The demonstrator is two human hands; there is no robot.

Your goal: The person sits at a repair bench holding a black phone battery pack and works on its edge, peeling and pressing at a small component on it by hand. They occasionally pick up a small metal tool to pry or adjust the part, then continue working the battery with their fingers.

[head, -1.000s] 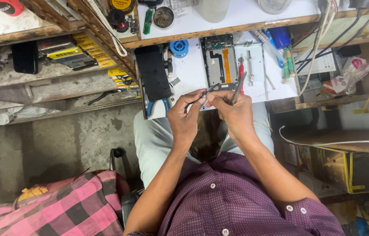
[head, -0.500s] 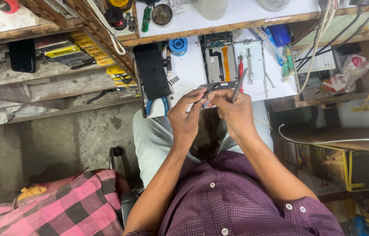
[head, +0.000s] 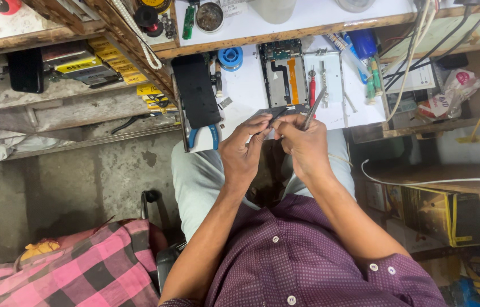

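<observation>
My left hand (head: 244,152) pinches a small dark flat part (head: 267,115) at the front edge of the white work mat (head: 245,85). My right hand (head: 303,146) grips metal tweezers (head: 314,107), whose tips point up and away, just beside that part. Both hands touch each other above my lap. Behind them lies an opened phone frame (head: 283,78) with an orange flex strip. A red-handled screwdriver (head: 311,88) rests to its right.
A black phone screen (head: 195,91) lies left on the mat beside blue-handled pliers (head: 210,136) and a blue solder spool (head: 230,58). Cables (head: 416,51) hang at the right. Yellow boxes (head: 109,62) fill the left shelf. A pink checked cloth (head: 81,267) lies lower left.
Both hands stay together at the mat's edge with only small shifts; the tweezers have tilted slightly. The view has moved a little.
</observation>
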